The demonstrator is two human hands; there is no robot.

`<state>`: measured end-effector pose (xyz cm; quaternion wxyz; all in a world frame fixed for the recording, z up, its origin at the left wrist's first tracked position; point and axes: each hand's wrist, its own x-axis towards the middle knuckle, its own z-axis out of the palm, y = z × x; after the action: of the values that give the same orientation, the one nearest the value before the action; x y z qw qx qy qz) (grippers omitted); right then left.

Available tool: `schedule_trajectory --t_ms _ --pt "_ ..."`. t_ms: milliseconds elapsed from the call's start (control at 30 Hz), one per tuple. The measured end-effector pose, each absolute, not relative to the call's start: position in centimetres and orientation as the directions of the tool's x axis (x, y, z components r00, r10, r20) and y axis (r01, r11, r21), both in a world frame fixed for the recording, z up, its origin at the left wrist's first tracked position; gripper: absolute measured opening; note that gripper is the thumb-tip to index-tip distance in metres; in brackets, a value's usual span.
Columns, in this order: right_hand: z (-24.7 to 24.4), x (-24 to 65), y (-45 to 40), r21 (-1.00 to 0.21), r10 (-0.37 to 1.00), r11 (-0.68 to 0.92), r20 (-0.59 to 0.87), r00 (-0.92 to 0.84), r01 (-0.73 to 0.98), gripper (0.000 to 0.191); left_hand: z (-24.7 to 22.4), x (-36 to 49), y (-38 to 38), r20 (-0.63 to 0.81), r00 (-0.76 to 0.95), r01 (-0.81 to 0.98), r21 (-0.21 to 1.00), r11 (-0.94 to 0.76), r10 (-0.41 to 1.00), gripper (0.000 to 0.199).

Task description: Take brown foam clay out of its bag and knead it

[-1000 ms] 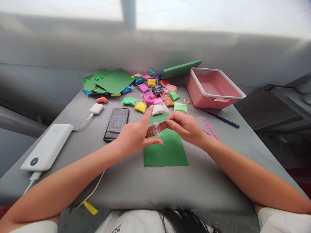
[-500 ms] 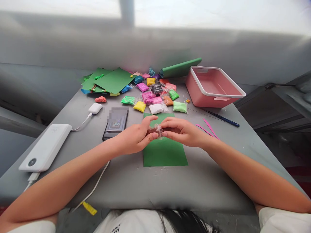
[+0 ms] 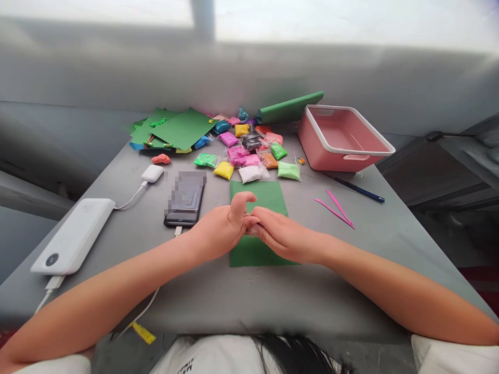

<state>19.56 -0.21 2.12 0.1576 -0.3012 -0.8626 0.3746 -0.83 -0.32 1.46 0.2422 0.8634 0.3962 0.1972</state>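
My left hand (image 3: 222,228) and my right hand (image 3: 286,234) meet over a green sheet of paper (image 3: 268,195) on the table. Pinched between their fingertips is a small clear plastic packet (image 3: 252,231), mostly hidden by the fingers. Its contents cannot be made out now. The left index finger is raised and bent above the pinch, while the other left fingers curl in. On the right, the fingers are pressed together around the packet's other side. Beyond the paper lie several colored clay packets, the nearest being a white one (image 3: 250,174).
A phone (image 3: 186,200) lies left of the paper, with a white power bank (image 3: 74,236) and cable further left. Pink tweezers-like tools (image 3: 335,208), a dark blue pen (image 3: 356,188) and a pink bin (image 3: 329,150) are to the right. Green sheets (image 3: 187,130) lie behind.
Both hands have moved slightly toward me, and the fingers have closed over the packet, hiding more of it. The wrists have turned, the right hand now pointing further down.
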Motion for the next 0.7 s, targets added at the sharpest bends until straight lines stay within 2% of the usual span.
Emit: schedule_trajectory --t_ms 200,267,333,367,433,500,567,700 --pt "1.9 20.0 0.8 -0.615 0.73 0.605 0.174 -0.661 0.506 0.02 2.2 -0.4 -0.6 0.164 0.498 0.554 0.695 -0.458 0.851 0.025" --pt "2.3 21.4 2.4 -0.535 0.78 0.617 0.317 -0.54 0.577 0.018 2.3 -0.6 -0.4 0.171 0.453 0.568 0.701 -0.431 0.875 0.026" --pt "2.7 23.2 4.3 -0.503 0.82 0.548 0.482 -0.309 0.669 0.018 2.3 -0.9 -0.1 0.175 0.415 0.555 0.729 -0.401 0.893 0.029" --pt "2.8 23.9 5.2 -0.545 0.841 0.477 0.511 -0.178 0.69 0.017 2.3 -1.0 0.1 0.168 0.406 0.543 0.747 -0.385 0.898 0.031" --pt "3.0 24.9 6.3 -0.714 0.895 0.377 0.444 -0.034 0.59 0.01 2.3 -1.2 0.4 0.147 0.406 0.532 0.765 -0.364 0.902 0.033" --pt "2.8 24.7 6.5 -0.862 0.942 0.331 0.328 -0.073 0.384 0.014 2.2 -1.2 0.5 0.119 0.421 0.526 0.775 -0.349 0.899 0.034" --pt "2.5 23.7 6.0 -0.932 0.945 0.293 0.247 -0.216 0.214 0.025 2.1 -1.2 0.6 0.092 0.434 0.485 0.814 -0.318 0.896 0.036" --pt "2.1 21.8 4.0 -0.963 0.905 0.223 0.145 -0.401 0.154 0.036 1.8 -0.9 0.5 0.06 0.416 0.34 0.915 -0.217 0.907 0.039"
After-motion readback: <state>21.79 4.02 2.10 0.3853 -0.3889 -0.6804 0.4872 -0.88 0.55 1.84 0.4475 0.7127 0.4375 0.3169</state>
